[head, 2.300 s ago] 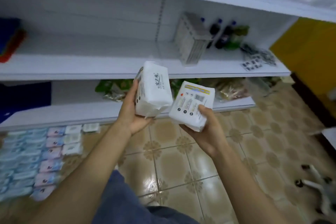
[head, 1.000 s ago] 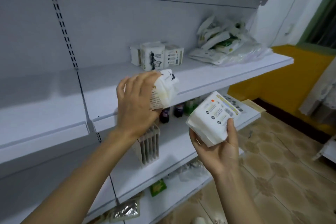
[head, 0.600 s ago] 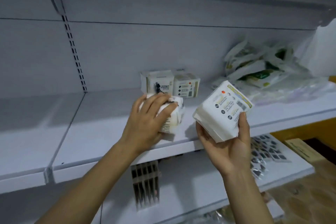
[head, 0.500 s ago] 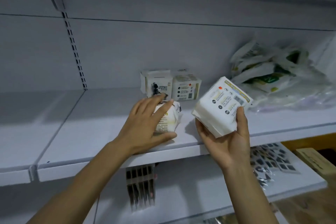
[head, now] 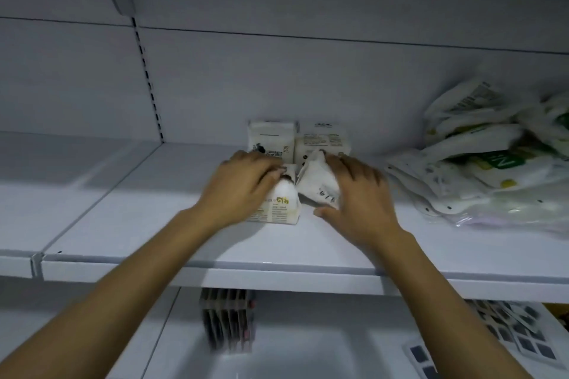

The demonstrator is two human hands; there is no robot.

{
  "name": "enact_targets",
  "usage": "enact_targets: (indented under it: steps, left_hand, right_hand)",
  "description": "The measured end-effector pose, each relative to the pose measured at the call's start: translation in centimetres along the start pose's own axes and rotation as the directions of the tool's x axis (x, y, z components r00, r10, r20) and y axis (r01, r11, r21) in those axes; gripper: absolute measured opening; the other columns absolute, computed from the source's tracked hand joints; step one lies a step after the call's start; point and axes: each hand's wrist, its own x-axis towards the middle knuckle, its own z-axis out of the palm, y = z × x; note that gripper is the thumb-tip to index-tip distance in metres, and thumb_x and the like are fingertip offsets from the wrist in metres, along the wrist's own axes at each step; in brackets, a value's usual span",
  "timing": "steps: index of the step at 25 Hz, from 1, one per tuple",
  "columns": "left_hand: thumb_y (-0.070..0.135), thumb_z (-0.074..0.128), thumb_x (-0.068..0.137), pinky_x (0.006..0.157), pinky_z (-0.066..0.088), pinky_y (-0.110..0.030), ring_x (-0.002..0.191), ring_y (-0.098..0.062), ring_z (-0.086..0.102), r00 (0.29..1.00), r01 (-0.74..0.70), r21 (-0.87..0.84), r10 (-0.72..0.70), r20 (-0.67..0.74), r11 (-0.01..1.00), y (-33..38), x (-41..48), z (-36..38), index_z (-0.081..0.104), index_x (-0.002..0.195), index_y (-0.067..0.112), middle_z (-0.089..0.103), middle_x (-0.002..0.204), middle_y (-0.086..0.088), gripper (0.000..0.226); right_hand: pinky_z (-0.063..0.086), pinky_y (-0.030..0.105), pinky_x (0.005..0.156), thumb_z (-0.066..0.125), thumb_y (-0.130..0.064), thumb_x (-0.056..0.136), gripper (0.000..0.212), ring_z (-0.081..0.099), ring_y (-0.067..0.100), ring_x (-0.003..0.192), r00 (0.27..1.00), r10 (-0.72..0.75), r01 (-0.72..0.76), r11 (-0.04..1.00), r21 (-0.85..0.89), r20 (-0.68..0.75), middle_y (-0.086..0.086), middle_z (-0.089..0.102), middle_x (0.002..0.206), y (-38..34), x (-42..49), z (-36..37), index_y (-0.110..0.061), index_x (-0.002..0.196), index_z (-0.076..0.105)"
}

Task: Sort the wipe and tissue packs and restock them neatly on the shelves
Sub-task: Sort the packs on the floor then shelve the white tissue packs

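Note:
Two white tissue packs stand at the back of the white shelf [head: 154, 224]: a left back pack [head: 272, 140] and a right back pack [head: 323, 140]. In front of them my left hand [head: 243, 184] lies over a white pack with yellow print [head: 281, 209] that rests on the shelf. Right beside it my right hand [head: 357, 194] grips a second white pack [head: 320, 188], tilted, with its lower edge at the shelf. The two front packs touch each other.
A loose heap of white and green plastic-wrapped packs [head: 492, 163] fills the shelf's right end. On the shelf below stand a ribbed grey box [head: 228, 320] and sheets of small dark squares [head: 520, 335]. A slotted upright [head: 149, 80] runs down the back panel.
My left hand has set its pack down on the shelf. My right hand has brought its pack from mid-air down onto the shelf beside the left one.

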Motion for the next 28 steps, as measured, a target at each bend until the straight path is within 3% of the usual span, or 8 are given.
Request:
enact_targets:
  steps: [3,6,10,14,17,20,26,28]
  left_hand:
    - [0.079,0.046,0.071,0.094,0.045,-0.040,0.117,-0.024,0.049,0.979,0.146,0.011,-0.146,0.144,0.989,-1.6,1.5,-1.6,0.041,0.139,0.030,0.052,0.131,0.000,0.083]
    - [0.068,0.073,0.064,0.084,0.049,-0.028,0.106,-0.010,0.057,0.817,0.472,-0.249,-0.314,0.484,0.846,-2.1,1.5,-2.2,0.042,0.128,0.030,0.055,0.122,0.015,0.081]
    - [0.042,0.088,0.059,0.062,0.042,-0.019,0.086,-0.007,0.057,0.941,0.336,-0.278,-0.304,0.151,0.900,-1.9,0.8,-1.9,0.045,0.110,0.025,0.056,0.101,0.010,0.069]
    - [0.026,0.092,0.056,0.090,0.042,-0.023,0.107,-0.009,0.044,0.950,0.245,-0.306,-0.291,-0.116,0.920,-1.6,0.2,0.3,0.042,0.131,0.015,0.040,0.130,-0.003,0.091]
    - [0.025,0.091,0.058,0.098,0.023,-0.007,0.127,-0.010,0.033,0.943,0.243,-0.375,-0.309,-0.126,0.895,-1.5,0.0,2.8,0.025,0.146,0.014,0.027,0.148,-0.008,0.111]
    - [0.028,0.092,0.058,0.102,0.023,-0.011,0.132,-0.001,0.024,0.928,0.243,-0.444,-0.340,-0.153,0.863,-1.2,0.0,3.6,0.015,0.150,0.020,0.021,0.152,-0.002,0.120]
    - [0.040,0.090,0.053,0.109,0.037,-0.029,0.133,-0.005,0.036,0.906,0.270,-0.629,-0.414,-0.091,0.729,-2.0,0.1,3.6,0.013,0.151,0.031,0.029,0.153,0.005,0.125]
    - [0.046,0.086,0.052,0.109,0.039,-0.033,0.132,-0.011,0.040,0.903,0.271,-0.636,-0.419,-0.092,0.723,-2.1,0.1,3.6,0.019,0.150,0.027,0.034,0.151,0.005,0.120]
  right_hand:
    - [0.029,0.041,0.107,0.052,-0.066,0.078,0.079,0.034,0.019,0.134,1.000,-0.020,0.015,0.972,0.234,0.016,0.000,0.038,0.147,1.1,-1.3,1.2,-0.028,0.145,0.033]
    - [0.033,0.043,0.108,0.061,-0.051,0.081,0.070,0.033,0.015,0.132,0.996,0.076,-0.052,0.896,0.440,-0.037,-0.004,0.040,0.144,1.2,-1.8,0.8,-0.028,0.143,0.036]
    - [0.032,0.029,0.107,0.084,-0.048,0.062,0.113,0.031,0.009,0.134,0.930,0.349,-0.327,0.655,0.681,0.110,-0.010,0.029,0.149,1.2,-1.7,0.2,-0.029,0.151,0.016]
    - [0.040,0.018,0.098,0.083,-0.046,0.052,0.122,0.035,0.012,0.135,0.854,0.433,-0.447,0.327,0.833,0.288,-0.011,0.025,0.153,1.7,-1.5,-0.3,-0.031,0.152,0.013]
    - [0.042,-0.001,0.071,0.088,-0.024,0.063,0.096,0.052,-0.006,0.101,0.906,0.316,-0.402,0.430,0.808,0.282,-0.016,0.037,0.134,1.3,-1.8,-0.5,-0.033,0.142,0.033]
    - [0.051,0.011,0.073,0.085,-0.028,0.068,0.063,0.059,-0.003,0.095,0.916,0.306,-0.380,0.461,0.802,0.259,-0.011,0.056,0.122,1.6,-1.7,-0.3,-0.035,0.121,0.052]
    - [0.047,0.014,0.045,0.070,-0.034,0.083,0.024,0.066,-0.001,0.058,0.772,0.514,-0.472,0.068,0.879,0.375,-0.003,0.073,0.081,1.6,-0.2,-3.0,-0.016,0.098,0.066]
    - [0.048,0.022,0.043,0.060,-0.044,0.089,0.031,0.068,0.010,0.054,0.702,0.510,-0.607,0.064,0.792,0.497,0.000,0.073,0.067,2.2,0.3,-4.2,-0.014,0.093,0.067]
